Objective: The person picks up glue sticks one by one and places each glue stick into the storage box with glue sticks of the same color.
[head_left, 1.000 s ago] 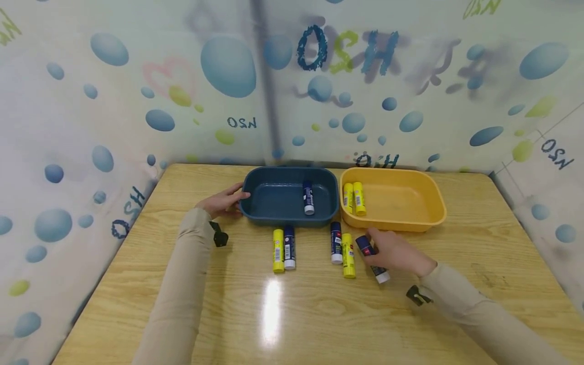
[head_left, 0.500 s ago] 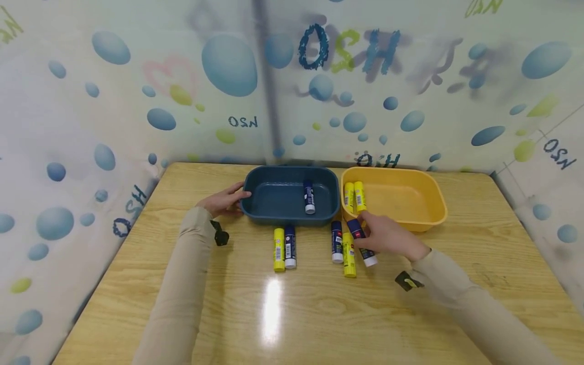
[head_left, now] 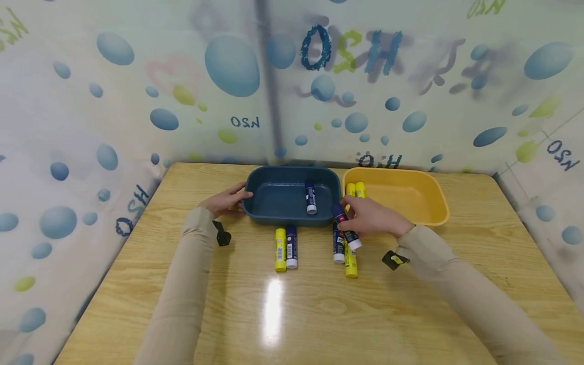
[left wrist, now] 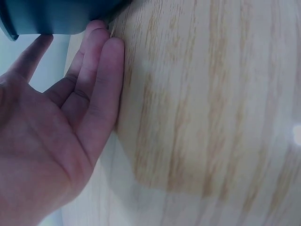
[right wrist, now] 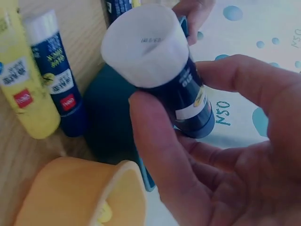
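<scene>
My right hand [head_left: 376, 217] pinches a navy glue stick with a white end [right wrist: 181, 89] between thumb and fingers. It is held tilted above another navy glue stick [head_left: 338, 248] and a yellow glue stick [head_left: 351, 266] on the table, near the front right corner of the blue tray [head_left: 292, 221]. At that tray's left end my left hand [head_left: 226, 199] holds the rim, thumb over it and fingers against the outer wall [left wrist: 99, 80]. One navy glue stick [head_left: 311, 196] lies inside the blue tray.
An orange tray [head_left: 438, 215] stands right beside the blue one, with yellow glue sticks [head_left: 360, 189] at its left end, partly hidden by my right hand. Before the blue tray a yellow glue stick [head_left: 280, 249] and a navy one [head_left: 292, 248] lie on the wooden table [head_left: 319, 324].
My right hand has lifted the navy glue stick and carried it left and away from me, from the table before the orange tray towards the blue tray. My left hand has stayed put.
</scene>
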Demonstrator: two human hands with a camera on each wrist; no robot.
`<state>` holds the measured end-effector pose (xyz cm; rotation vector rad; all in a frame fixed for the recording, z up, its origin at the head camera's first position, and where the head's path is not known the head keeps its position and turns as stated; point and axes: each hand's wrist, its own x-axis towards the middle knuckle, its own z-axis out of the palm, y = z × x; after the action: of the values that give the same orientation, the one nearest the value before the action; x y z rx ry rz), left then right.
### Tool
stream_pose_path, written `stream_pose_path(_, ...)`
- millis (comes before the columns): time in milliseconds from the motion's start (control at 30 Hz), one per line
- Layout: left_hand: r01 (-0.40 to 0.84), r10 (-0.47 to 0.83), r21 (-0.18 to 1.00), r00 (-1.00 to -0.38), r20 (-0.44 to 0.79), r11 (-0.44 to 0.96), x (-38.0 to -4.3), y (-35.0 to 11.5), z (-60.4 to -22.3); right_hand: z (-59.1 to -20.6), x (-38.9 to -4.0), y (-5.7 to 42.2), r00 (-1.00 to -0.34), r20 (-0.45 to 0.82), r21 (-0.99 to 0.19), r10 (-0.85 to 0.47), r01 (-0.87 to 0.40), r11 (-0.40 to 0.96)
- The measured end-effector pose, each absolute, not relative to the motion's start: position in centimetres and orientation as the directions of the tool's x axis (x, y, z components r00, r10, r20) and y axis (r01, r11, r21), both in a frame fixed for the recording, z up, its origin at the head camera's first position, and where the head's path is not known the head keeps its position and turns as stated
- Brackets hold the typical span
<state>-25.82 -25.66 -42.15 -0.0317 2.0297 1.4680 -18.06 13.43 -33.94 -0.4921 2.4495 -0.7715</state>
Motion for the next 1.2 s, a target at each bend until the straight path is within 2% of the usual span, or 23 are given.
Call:
stream_pose_path(500, -0.357, 0.342, 0.854, -0.803, -0.487, 0.379, -25.9, -26.0, -42.4, -32.6, -20.8, 9.7, -0.780, -0.404, -0.594, -0.479, -0.174, 0.785)
stream_pose_path(800, -0.373, 0.326, 0.847, -0.803, -0.499, 0.378, -26.1, -25.9, -42.5, -31.9, -23.1, 7.8, -0.752, -0.399, -0.653, -0.524, -0.169, 0.739)
stream_pose_path(967, -0.366, 0.331, 0.851, -0.805, -0.492, 0.377, -26.2, -26.1, -42.5, -31.7, -24.3, 6.6, -0.770, -0.399, -0.618, -0.498, -0.176, 0.766)
stream_pose_path(1200, -0.365, 0.327, 0.853, -0.809, -0.489, 0.373, -26.1, -26.1, -42.5, -32.2, -25.7, 4.9, -0.780, -0.445, -0.606, -0.440, -0.099, 0.789)
